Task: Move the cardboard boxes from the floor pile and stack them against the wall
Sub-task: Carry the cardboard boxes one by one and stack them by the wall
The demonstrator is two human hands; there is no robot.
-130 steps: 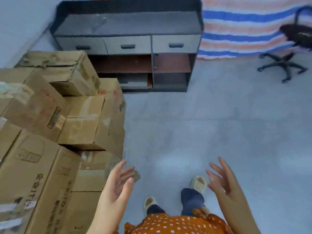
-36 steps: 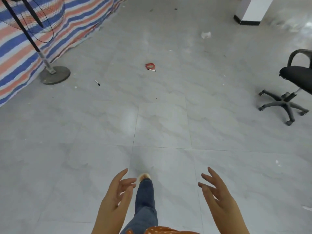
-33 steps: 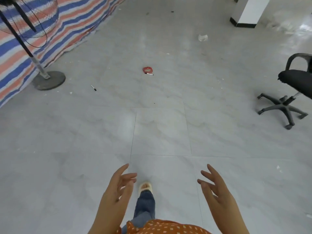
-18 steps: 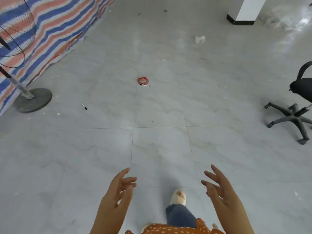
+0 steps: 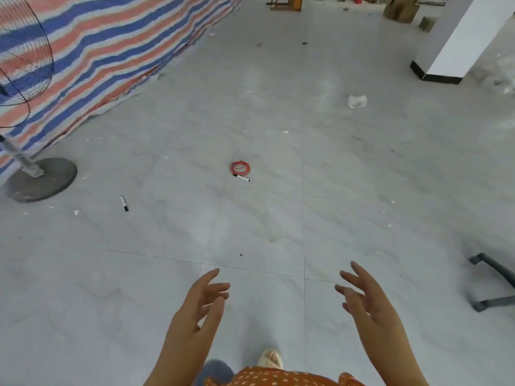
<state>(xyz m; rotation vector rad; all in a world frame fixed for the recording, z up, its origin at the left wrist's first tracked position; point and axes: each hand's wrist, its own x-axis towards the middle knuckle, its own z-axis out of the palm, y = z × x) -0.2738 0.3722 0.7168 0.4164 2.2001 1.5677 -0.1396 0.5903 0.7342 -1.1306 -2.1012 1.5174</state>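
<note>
No cardboard box from the pile is close to me; only a brown box-like shape sits far off at the top right. My left hand and my right hand are held out in front of me over the grey tiled floor. Their fingers are loosely spread and they hold nothing. One foot in a pale slipper shows below, between my arms.
A standing fan stands at the left by a striped tarp. A red wire coil and two markers lie on the floor. An office chair base is at the right, a white pillar at the far right.
The stacked boxes and cabinet have left the view as I turned away. Over the last second I have walked forward, so the fan, wire coil and markers appear nearer; both hands stay empty.
</note>
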